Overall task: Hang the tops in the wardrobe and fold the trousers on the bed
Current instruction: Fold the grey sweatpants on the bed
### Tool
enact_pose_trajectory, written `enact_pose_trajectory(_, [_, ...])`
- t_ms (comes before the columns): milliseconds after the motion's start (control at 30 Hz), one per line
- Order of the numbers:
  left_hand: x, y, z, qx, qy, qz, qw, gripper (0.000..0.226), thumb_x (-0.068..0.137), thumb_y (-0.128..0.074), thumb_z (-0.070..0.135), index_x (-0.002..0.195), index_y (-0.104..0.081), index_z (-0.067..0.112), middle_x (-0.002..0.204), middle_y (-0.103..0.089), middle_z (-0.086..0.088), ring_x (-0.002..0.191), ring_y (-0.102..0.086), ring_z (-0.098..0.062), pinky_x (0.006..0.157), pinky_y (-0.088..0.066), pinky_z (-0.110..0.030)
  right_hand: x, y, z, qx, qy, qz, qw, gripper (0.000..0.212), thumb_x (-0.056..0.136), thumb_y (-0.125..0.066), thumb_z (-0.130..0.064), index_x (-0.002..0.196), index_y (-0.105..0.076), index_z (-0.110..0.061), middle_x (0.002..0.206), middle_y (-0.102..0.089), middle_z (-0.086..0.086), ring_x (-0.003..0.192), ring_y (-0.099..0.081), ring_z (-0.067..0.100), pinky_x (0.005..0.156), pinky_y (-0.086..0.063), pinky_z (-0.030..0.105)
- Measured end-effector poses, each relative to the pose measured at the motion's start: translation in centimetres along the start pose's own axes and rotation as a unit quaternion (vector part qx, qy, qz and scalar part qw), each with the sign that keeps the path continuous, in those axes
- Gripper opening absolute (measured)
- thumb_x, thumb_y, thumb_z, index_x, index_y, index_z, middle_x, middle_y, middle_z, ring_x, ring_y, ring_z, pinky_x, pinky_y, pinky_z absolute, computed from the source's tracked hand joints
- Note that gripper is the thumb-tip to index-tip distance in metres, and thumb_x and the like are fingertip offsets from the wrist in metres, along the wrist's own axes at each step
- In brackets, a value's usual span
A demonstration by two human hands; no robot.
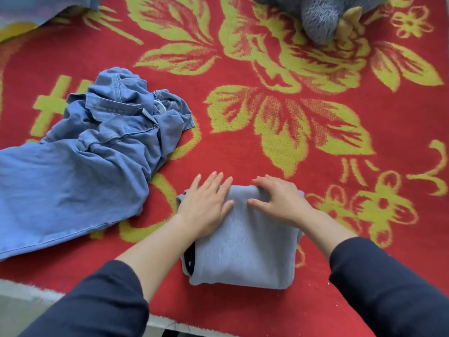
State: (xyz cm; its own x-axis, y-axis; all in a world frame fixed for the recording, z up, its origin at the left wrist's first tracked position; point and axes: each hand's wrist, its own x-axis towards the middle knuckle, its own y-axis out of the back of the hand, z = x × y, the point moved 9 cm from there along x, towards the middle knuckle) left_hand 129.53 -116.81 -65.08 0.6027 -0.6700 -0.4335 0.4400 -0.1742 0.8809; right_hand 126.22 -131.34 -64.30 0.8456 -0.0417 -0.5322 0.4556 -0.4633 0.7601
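Both hands rest on a pair of grey-blue trousers (pixel 243 259), folded into a compact block near the front edge of the bed (pixel 230 154). We see the left hand (pixel 206 205) lying flat, fingers straight, pressing the fold down. The right hand (pixel 279 203) arches over the far edge, and we cannot tell whether it pinches the cloth or only presses it. We judge this pair all but finished.

A pair of denim jeans (pixel 85 161) lies crumpled just to the left, apart from the folded block and still unfolded. No wardrobe or hung tops are in view, so we cannot say how that half of the job stands.

The bed wears a red blanket with yellow-green flowers. A grey plush toy (pixel 320 18) sits at the far edge, and a pale blue cloth (pixel 36 8) shows in the far left corner.
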Motion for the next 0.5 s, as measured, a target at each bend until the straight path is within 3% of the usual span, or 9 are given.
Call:
enact_pose_trajectory(67, [0.3,-2.6,-0.7,-0.015,0.03,-0.099,0.995,0.062,0.101,-0.016,0.049,0.153,0.001,0.021,0.161,-0.005,-0.008,0.148,-0.003,-0.022,0.119,-0.006,-0.044,0.8,-1.8,-0.3,0.002,-0.005,-0.041,0.999,0.056,0.093,-0.055,-0.041,0.143,-0.042,-0.02,0.15,-0.042,0.003,0.143,-0.03,0.021,0.112,-0.03,0.038])
enact_pose_trajectory(233, [1.5,-3.5,-2.2,-0.145,0.051,-0.183,0.971,0.054,0.101,-0.023,0.034,0.152,-0.006,0.038,0.161,-0.004,-0.002,0.148,-0.005,-0.022,0.119,-0.012,-0.041,2.8,-3.3,0.9,0.051,-0.114,-0.11,0.986,0.075,0.087,-0.06,-0.032,0.153,-0.024,-0.023,0.159,-0.022,0.0,0.144,-0.026,0.022,0.116,-0.022,0.044])
enact_pose_trajectory(367, [1.7,-3.3,-2.9,-0.169,0.068,-0.191,0.964,0.062,0.091,-0.036,0.031,0.148,-0.017,0.043,0.157,-0.018,-0.001,0.14,-0.021,-0.025,0.111,-0.027,-0.045,3.2,-3.9,1.3,0.041,-0.159,-0.152,0.975,0.08,0.078,-0.067,-0.028,0.149,-0.031,-0.025,0.149,-0.04,0.006,0.136,-0.034,0.028,0.109,-0.027,0.045])
enact_pose_trajectory(500, [1.4,-4.0,-3.0,-0.169,0.11,-0.2,0.959,0.072,0.077,-0.054,0.031,0.142,-0.027,0.02,0.13,-0.041,-0.011,0.121,-0.035,-0.029,0.092,-0.041,-0.042,3.2,-4.6,1.6,0.039,-0.183,-0.175,0.967,0.088,0.057,-0.075,-0.033,0.139,-0.043,-0.023,0.133,-0.051,0.012,0.121,-0.046,0.033,0.1,-0.044,0.045])
